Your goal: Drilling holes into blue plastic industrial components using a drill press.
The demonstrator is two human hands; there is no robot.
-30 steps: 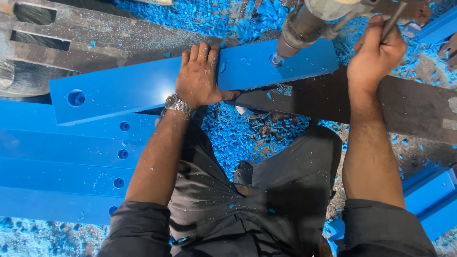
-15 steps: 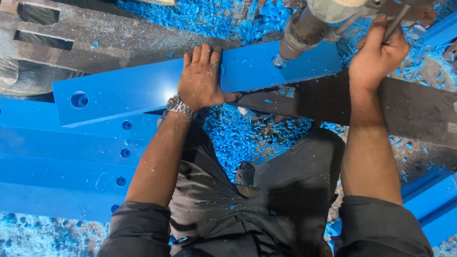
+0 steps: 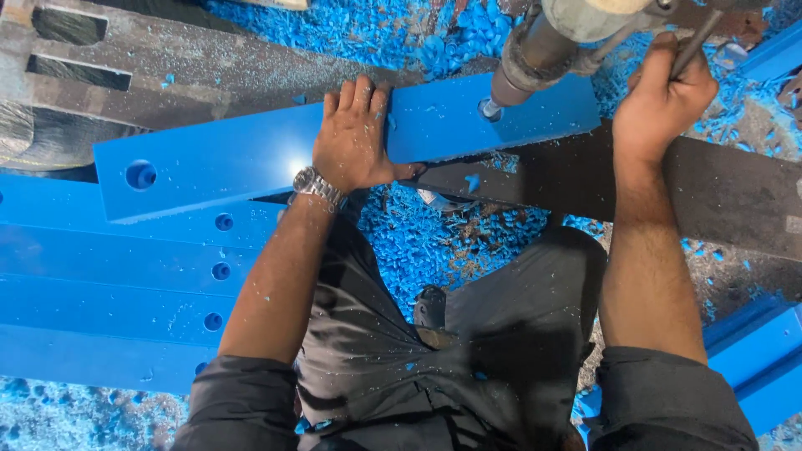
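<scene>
Blue plastic shavings [image 3: 434, 242] litter the workshop floor and the dark metal machine bed [image 3: 718, 188] across the upper half of the frame. On that bed lies a long flat blue plastic bar [image 3: 225, 163] with a round hole near its left end. The left hand [image 3: 355, 138], a metal wristwatch [image 3: 317, 185] at its wrist, presses flat and open on the bar at centre. The right hand [image 3: 664, 100], upper right, is closed around a thin dark metal lever [image 3: 693, 46]. A grey drill spindle [image 3: 535, 54] meets the bar's right end. Similar drilled blue bars [image 3: 109, 292] lie stacked at lower left.
</scene>
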